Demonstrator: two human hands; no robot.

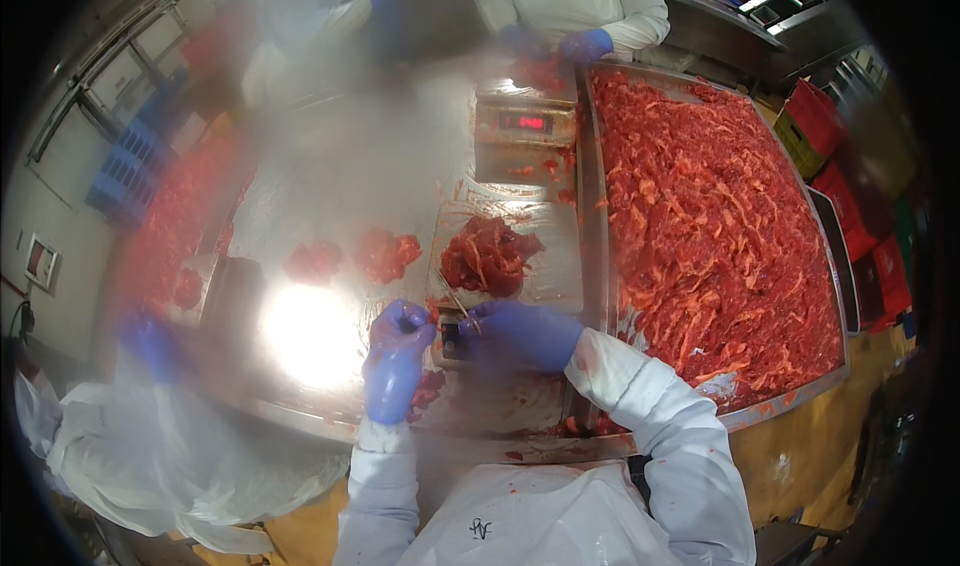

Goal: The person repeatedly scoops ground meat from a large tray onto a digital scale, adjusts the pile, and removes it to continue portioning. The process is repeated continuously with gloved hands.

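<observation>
My left hand [399, 360], in a blue glove, is curled with its fingertips on a small scrap of red meat [433, 311]. Opposite it, my right hand [517, 333], also gloved in blue, grips a thin metal tool [454, 294]; whether it is scissors or a knife I cannot tell. Just beyond my right hand a pile of raw meat strips [491, 257] lies on the steel platform of a scale [555, 266]. Part of the scale's dark display [451, 339] shows between my hands. Two smaller meat portions [386, 255] [313, 261] rest on the steel table to the left.
A large steel tray [604, 266] heaped with sliced meat stands at the right. Across the table, a co-worker's gloved hands [585, 45] are at another scale [525, 123] with a lit display. Another co-worker [172, 446] stands at the left. Haze and glare blur the left side.
</observation>
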